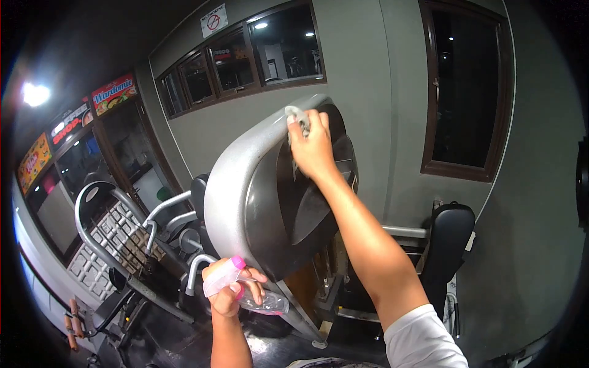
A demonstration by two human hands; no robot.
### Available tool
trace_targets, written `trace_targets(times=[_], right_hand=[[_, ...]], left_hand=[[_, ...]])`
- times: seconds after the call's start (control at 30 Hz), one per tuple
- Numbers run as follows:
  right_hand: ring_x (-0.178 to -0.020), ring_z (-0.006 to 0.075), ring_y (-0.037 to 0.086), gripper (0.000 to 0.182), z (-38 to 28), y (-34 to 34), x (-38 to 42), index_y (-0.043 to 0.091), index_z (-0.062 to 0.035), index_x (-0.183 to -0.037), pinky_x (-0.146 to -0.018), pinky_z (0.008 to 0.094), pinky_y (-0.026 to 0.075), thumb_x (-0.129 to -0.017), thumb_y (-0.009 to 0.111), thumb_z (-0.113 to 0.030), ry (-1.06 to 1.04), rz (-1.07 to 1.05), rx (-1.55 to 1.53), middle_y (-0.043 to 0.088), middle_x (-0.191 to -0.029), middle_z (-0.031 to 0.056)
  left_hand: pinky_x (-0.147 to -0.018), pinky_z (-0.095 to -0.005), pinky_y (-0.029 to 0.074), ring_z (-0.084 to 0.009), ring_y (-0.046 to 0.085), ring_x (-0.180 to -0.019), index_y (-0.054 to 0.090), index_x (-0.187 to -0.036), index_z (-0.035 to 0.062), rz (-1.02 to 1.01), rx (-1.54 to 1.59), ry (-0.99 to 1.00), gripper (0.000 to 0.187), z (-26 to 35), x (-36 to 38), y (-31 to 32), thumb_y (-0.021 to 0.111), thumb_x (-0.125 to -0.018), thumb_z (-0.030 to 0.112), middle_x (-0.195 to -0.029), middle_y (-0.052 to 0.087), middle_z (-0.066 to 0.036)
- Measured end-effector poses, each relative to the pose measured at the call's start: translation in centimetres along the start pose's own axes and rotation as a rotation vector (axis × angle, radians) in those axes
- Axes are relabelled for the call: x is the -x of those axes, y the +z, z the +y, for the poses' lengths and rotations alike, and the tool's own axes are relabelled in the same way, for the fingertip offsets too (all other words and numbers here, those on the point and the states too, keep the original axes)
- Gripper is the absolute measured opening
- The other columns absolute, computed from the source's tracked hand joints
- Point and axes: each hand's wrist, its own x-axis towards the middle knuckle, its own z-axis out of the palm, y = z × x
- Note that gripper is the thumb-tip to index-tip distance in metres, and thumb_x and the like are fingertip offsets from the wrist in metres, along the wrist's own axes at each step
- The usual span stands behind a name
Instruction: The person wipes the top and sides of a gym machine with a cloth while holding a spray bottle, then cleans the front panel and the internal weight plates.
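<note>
Up at the top of the machine's shroud (224,190), your right hand (313,147) has a pale cloth (297,115) pinched between thumb and bent fingers, bunched small, presumably so the fingertips can follow that rounded rim. And down low, here's your left hand (226,297), fingers curled about the neck of the spray bottle (270,303), which tips over sideways just by the shroud's lower end; that looks like a grip for having it ready while leaving the cloth hand room. Look at the surfaces: speckled silver sweeping round in one thick curve, a smooth, dark, glossy panel (264,214) set inside it, the cloth soft and crumpled against all that hardness. The bottle's body is clear and shiny, its sprayer pink and whitish, and over on your right, a padded black seat back (451,236) stands beside the machine.
</note>
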Motion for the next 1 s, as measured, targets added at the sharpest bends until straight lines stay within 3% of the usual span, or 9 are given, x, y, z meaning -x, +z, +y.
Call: trace_targets(times=[0.1,0.3,0.4,0.5,0.6,0.67,0.8,0.93,1.0], right_hand=[[-0.093,0.0332,0.058,0.022,-5.3,-1.8,4.9,0.064,0.0005,-0.105,-0.083,0.0414,0.048,-0.098,0.068,-0.02,-0.133,-0.075,-0.236,0.054,-0.1,0.0182],[-0.101,0.032,0.052,0.044,-8.6,-4.1,9.5,0.076,-0.0117,-0.105,-0.089,0.0416,0.044,-0.061,0.081,-0.006,-0.545,-0.153,-0.158,0.058,-0.106,0.0102],[-0.102,0.0321,0.052,0.043,-7.0,-2.9,6.7,0.077,-0.0115,-0.104,-0.088,0.0414,0.044,-0.061,0.081,-0.006,-0.504,-0.165,-0.191,0.058,-0.107,0.0103],[-0.099,0.0331,0.059,0.022,-4.0,-1.0,2.6,0.074,-0.0058,-0.099,-0.09,0.0428,0.046,-0.079,0.081,-0.013,-0.335,-0.104,-0.247,0.061,-0.103,0.0149],[-0.094,0.0321,0.062,0.021,-0.5,0.3,-0.3,0.069,-0.0011,-0.101,-0.085,0.0407,0.051,-0.091,0.076,-0.019,-0.145,0.068,-0.144,0.06,-0.104,0.0157],[-0.09,0.0296,0.062,0.02,-0.7,-0.2,0.0,0.068,-0.0006,-0.099,-0.082,0.039,0.051,-0.094,0.074,-0.019,-0.042,-0.003,-0.19,0.058,-0.101,0.0143],[-0.088,0.027,0.061,0.016,-5.4,-1.7,4.8,0.073,-0.004,-0.099,-0.081,0.039,0.05,-0.089,0.078,-0.015,-0.225,-0.073,-0.268,0.06,-0.103,0.0127],[-0.1,0.0293,0.054,0.041,-7.1,-6.2,13.1,0.078,-0.0166,-0.112,-0.09,0.0403,0.045,-0.071,0.082,-0.014,-0.603,-0.276,0.003,0.061,-0.12,0.008],[-0.104,0.0315,0.05,0.045,-6.9,-6.7,16.7,0.077,-0.0214,-0.116,-0.09,0.0409,0.046,-0.071,0.079,-0.018,-0.695,-0.303,0.102,0.059,-0.124,0.0055]], left_hand=[[-0.049,-0.0439,0.061,-0.0347,0.065,-0.045,0.056,-0.099,-0.0137,0.007,-0.033,0.022,0.035,-0.2,-0.1,0.0,0.061,-0.082,0.016,-0.084,0.067,-0.038],[-0.048,-0.0445,0.06,-0.0345,0.065,-0.045,0.055,-0.097,-0.0136,0.067,-0.055,-0.02,0.034,0.1,0.0,0.4,0.062,-0.082,0.017,-0.081,0.066,-0.036],[-0.054,-0.0441,0.062,-0.0364,0.068,-0.051,0.059,-0.098,-0.0145,0.073,-0.009,-0.037,0.033,0.3,0.2,0.3,0.06,-0.08,0.013,-0.083,0.067,-0.037],[-0.057,-0.0438,0.064,-0.0375,0.07,-0.054,0.061,-0.099,-0.0148,0.074,0.02,-0.032,0.032,-0.1,0.6,0.2,0.059,-0.08,0.011,-0.083,0.068,-0.037],[-0.058,-0.044,0.064,-0.0371,0.071,-0.054,0.061,-0.098,-0.0143,0.076,0.03,-0.036,0.032,-0.1,0.3,0.2,0.059,-0.079,0.012,-0.081,0.068,-0.036],[-0.059,-0.0443,0.064,-0.0367,0.07,-0.053,0.062,-0.097,-0.0141,0.062,0.042,-0.027,0.033,-0.2,0.4,-0.2,0.06,-0.078,0.013,-0.08,0.068,-0.036],[-0.063,-0.0459,0.065,-0.0351,0.071,-0.053,0.063,-0.097,-0.0142,0.059,0.037,-0.053,0.035,-0.2,0.3,-0.4,0.062,-0.078,0.015,-0.081,0.068,-0.036],[-0.065,-0.0467,0.065,-0.0347,0.07,-0.053,0.063,-0.098,-0.0143,0.069,0.059,-0.065,0.035,-0.3,0.5,-0.4,0.061,-0.078,0.014,-0.081,0.069,-0.035],[-0.063,-0.046,0.064,-0.0346,0.07,-0.053,0.063,-0.097,-0.0142,0.081,0.034,-0.04,0.034,-0.4,0.4,-0.1,0.061,-0.079,0.014,-0.079,0.069,-0.035]])
